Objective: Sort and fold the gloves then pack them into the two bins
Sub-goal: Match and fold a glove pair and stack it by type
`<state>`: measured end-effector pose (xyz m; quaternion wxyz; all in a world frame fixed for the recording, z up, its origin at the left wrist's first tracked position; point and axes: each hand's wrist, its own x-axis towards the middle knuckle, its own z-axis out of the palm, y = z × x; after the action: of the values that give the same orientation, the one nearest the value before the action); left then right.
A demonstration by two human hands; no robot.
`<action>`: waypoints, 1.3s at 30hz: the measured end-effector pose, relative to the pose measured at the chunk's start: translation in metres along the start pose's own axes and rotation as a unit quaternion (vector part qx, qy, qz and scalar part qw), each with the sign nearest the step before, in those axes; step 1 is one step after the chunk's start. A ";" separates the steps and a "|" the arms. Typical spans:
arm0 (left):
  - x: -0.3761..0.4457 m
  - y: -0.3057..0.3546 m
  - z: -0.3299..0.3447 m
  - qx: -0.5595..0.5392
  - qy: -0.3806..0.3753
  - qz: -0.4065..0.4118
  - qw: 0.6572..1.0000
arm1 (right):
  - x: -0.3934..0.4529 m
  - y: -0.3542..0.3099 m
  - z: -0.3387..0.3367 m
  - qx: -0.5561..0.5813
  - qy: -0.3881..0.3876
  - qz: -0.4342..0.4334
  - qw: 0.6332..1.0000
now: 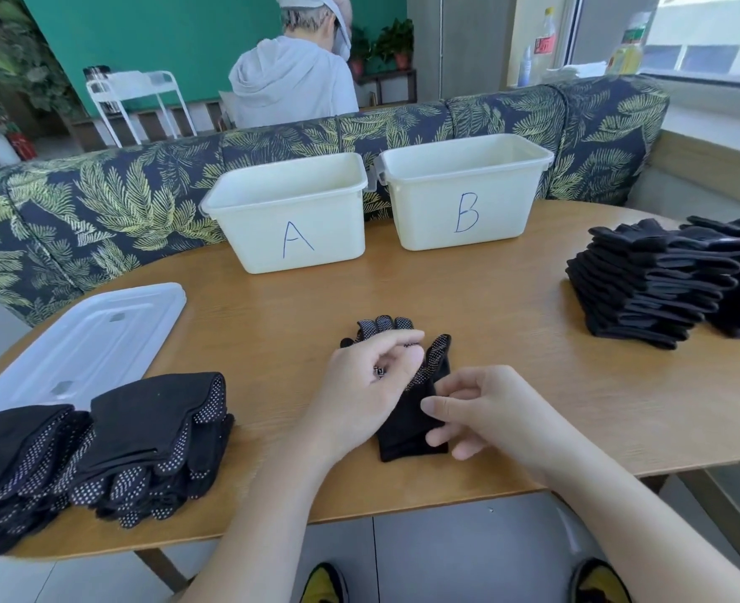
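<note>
A: What lies on the table (272, 315)?

B: Folded gloves (98, 446) near left. Centre, the left hand (370, 385) pinches a dotted glove (411, 411); the right hand (481, 411), fingers curled, seemingly grips its cuff.

A: And the bins?

B: Bin A (292, 211) and bin B (464, 191) sit far; unsorted gloves (659, 280) right.

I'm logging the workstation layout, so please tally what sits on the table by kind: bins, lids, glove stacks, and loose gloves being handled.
White bins: 2, bin A and bin B
Translucent lids: 1, lid
Glove stacks: 2, dotted stack and plain black stack
Loose gloves in hand: 1, glove
Total: 6
</note>
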<state>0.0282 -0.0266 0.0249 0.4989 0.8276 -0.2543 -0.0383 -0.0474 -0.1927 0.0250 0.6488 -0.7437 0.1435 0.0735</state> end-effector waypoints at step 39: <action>-0.055 -0.046 0.003 0.139 0.040 0.209 0.967 | 0.026 0.018 -0.008 -0.248 0.123 -0.153 0.948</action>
<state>-0.0026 0.0137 -0.0263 0.3856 0.8183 -0.4043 0.1352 -0.0288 -0.2058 0.0020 0.4245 -0.8974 0.0839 -0.0861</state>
